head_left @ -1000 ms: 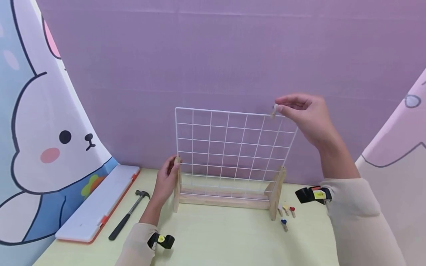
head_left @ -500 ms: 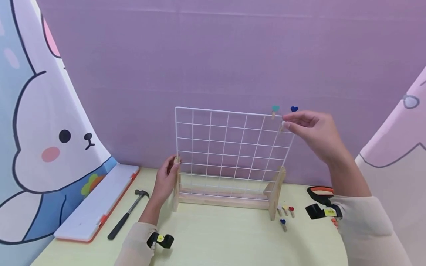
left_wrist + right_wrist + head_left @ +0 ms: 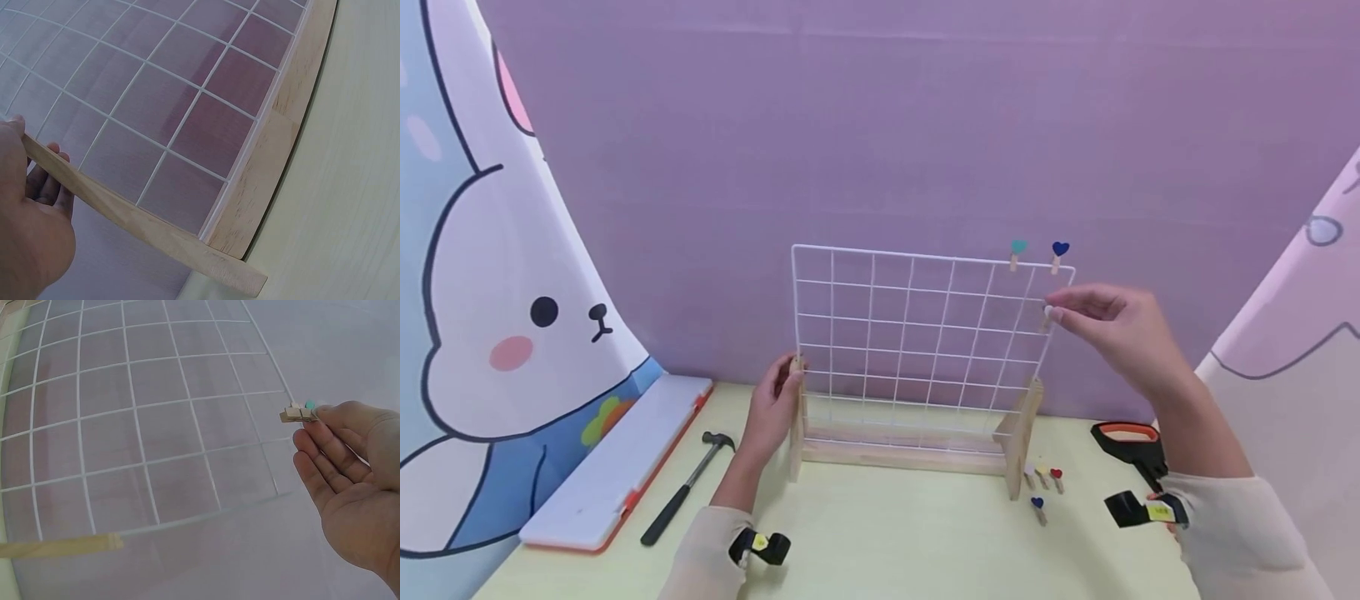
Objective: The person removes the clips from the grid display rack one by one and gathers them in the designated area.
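A white wire grid (image 3: 887,252) stands upright in a wooden stand (image 3: 902,456). My left hand (image 3: 769,412) holds the stand's left upright, with the fingers round the wood (image 3: 119,206) in the left wrist view. My right hand (image 3: 1120,333) pinches a small wooden clothespin (image 3: 297,415) between thumb and finger, beside the upper right edge of the grid. Its decoration is mostly hidden by the fingers. Clipped on the top wire are a teal heart clothespin (image 3: 1018,250) and a dark blue heart clothespin (image 3: 1059,252).
Several heart clothespins, including a red one (image 3: 1057,477) and a blue one (image 3: 1038,508), lie by the stand's right foot. A claw hammer (image 3: 688,487) and a long white case (image 3: 617,467) are at the left. A black and orange tool (image 3: 1131,446) lies at the right, partly behind my arm.
My right hand has moved down and right from the top wire to the grid's right side, still pinching the clothespin. The teal and blue hearts have come into view. My left hand stays put.
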Demonstrator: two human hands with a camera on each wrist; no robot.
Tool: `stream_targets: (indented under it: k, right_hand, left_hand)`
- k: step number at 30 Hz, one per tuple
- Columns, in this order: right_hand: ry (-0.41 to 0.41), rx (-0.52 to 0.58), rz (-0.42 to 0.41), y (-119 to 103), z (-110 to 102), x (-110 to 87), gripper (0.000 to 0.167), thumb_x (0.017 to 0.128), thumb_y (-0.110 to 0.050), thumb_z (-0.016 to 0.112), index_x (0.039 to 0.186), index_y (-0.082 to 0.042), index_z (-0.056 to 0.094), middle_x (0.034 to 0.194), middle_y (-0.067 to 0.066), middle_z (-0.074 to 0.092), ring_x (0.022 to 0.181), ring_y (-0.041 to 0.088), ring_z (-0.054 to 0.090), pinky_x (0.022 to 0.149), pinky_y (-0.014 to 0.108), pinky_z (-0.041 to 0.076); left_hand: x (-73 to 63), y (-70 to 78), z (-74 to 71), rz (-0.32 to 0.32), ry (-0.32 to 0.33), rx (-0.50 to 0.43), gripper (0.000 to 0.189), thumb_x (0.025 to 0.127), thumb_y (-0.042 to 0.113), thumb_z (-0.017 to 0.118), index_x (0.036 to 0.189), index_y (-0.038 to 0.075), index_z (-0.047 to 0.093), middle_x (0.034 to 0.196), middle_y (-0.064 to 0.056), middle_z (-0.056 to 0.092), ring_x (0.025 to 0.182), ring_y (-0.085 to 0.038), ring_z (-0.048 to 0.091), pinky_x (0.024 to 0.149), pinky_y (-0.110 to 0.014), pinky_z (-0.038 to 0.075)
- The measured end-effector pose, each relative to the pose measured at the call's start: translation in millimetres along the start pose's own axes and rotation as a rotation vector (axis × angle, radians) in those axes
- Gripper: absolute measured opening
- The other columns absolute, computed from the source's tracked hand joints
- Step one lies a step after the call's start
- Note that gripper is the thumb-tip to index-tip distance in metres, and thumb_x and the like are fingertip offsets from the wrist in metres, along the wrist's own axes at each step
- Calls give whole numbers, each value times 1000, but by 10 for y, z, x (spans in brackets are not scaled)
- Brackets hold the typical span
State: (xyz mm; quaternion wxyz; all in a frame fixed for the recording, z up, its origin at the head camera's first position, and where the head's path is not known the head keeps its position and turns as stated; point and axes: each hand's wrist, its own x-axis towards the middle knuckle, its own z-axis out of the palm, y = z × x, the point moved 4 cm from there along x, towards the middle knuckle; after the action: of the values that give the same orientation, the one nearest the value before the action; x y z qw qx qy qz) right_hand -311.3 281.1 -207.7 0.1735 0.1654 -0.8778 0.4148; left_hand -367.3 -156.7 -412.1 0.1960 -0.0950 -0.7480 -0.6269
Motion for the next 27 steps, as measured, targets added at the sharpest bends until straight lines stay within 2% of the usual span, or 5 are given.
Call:
stream_targets:
  k: [4, 7, 12, 24, 27]
  right_hand:
    - [-2, -33, 24, 78, 7, -70, 35, 99, -37, 71, 125, -14, 73, 110, -24, 74, 104, -6, 68, 88, 6, 50]
    - [-5, -51, 38, 154, 20, -130, 34, 99, -38, 70, 125, -17, 73, 111, -24, 74, 103, -6, 68, 87, 6, 49]
    - [-12, -67, 47, 342, 48, -262, 36, 100, -37, 68, 127, -14, 72, 112, -20, 73, 102, -6, 67, 86, 6, 48]
    - [-42, -13, 123, 778, 230, -583, 38, 102, -36, 67, 129, -10, 69, 116, -11, 75, 105, -8, 62, 85, 8, 49]
    - [-48, 27, 114, 833, 298, -630, 36, 101, -32, 68, 127, -7, 70, 113, -12, 76, 103, -7, 65, 84, 10, 51]
  left_hand:
    - [9, -15, -11, 3, 2, -10, 46, 110, 35, 50, 150, 12, 49, 142, -13, 62, 121, -25, 55, 91, -13, 47]
    - [11, -32, -15, 0, -5, -2, 47, 110, 36, 49, 150, 13, 49, 142, -13, 62, 120, -22, 55, 91, -13, 47]
    - [15, -44, -7, 9, -13, -9, 46, 110, 34, 48, 150, 11, 49, 142, -15, 61, 117, -18, 55, 91, -12, 47]
    - [15, -44, -7, -9, -23, -23, 49, 110, 36, 48, 152, 11, 47, 147, -15, 59, 129, -30, 54, 95, -9, 45]
    - [12, -48, -13, -5, -18, -20, 48, 110, 35, 48, 152, 11, 47, 146, -15, 60, 127, -28, 55, 94, -10, 46]
